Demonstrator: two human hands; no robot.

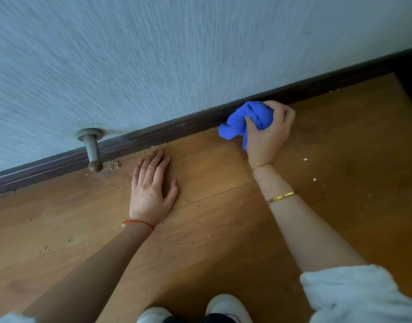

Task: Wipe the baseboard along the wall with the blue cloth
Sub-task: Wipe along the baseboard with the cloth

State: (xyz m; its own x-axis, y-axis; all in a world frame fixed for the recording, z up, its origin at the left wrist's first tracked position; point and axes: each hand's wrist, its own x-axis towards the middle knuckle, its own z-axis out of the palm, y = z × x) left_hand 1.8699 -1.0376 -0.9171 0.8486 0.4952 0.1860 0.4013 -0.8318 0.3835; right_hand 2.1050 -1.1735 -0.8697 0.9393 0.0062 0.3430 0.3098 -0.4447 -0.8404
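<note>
Where cloth (243, 120) bunches, baseboard (153, 136) hidden.

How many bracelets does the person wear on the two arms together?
3. A red string bracelet on the left wrist; a thin gold chain on the right wrist; a gold bangle further up the right forearm. The sleeves may hide more.

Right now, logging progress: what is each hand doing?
Left hand: open, flat on the wooden floor.
Right hand: gripping the blue cloth against the baseboard.
</note>
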